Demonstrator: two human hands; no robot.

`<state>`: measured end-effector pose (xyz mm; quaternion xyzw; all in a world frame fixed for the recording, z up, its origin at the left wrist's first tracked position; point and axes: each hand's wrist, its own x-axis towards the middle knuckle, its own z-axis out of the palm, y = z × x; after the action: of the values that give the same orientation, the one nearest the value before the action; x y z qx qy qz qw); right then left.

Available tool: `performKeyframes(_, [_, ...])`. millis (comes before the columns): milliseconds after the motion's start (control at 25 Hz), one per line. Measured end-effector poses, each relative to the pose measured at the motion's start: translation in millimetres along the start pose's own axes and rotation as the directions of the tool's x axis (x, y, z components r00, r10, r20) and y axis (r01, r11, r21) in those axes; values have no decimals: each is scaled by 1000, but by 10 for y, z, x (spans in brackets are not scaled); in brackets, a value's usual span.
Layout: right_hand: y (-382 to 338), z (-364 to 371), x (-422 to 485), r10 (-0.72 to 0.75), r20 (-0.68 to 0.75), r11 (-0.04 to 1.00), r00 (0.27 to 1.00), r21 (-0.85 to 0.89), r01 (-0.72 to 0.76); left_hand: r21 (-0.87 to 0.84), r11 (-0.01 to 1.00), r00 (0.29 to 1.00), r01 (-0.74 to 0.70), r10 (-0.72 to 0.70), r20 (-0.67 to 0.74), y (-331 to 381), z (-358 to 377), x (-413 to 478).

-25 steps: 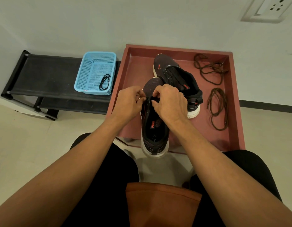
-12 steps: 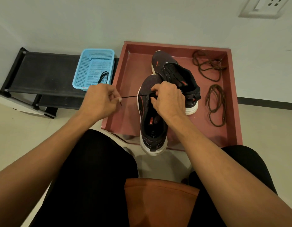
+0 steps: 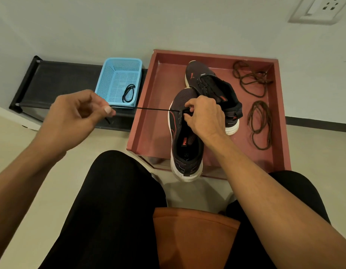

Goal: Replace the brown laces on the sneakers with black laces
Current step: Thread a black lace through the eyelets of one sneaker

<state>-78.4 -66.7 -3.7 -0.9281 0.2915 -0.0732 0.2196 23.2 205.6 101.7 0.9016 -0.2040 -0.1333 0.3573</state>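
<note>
Left hand (image 3: 75, 118) pinches taut black lace (image 3: 149, 109); right hand (image 3: 204, 117) grips sneaker (image 3: 184, 138)

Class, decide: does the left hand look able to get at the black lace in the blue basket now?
Probably, once freed: the left hand pinches the taut lace from the sneaker, but the open basket sits close, nothing between.

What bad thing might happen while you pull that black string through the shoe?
The left hand pinches the black lace, stretched tight sideways. Its other end is hidden under the right hand, so too long a pull might drag it right out of the eyelet.

The near sneaker, gripped by the right hand, has its heel past the front rim of the red tray. If that hand lets go, the sneaker may tip off.
</note>
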Motion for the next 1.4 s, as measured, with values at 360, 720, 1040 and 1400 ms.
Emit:
performKeyframes(360, [-1,1,1,-10,5,1000,1000,-25,10,-371,928,999,-29,37,15,531,110,-261])
performKeyframes(720, [28,-76,6,-47,-10,999,999,19,47,-518,855,995,-18,65,74,771,175,-395])
performKeyframes(1040, [417,-137,-191,31,213,983,976,-182,8,-581,814,995,9,49,85,875,352,-483])
performKeyframes(1400, [428,-146,-155,146,307,989,940,-80,-128,-566,825,998,9,24,51,912,420,-495])
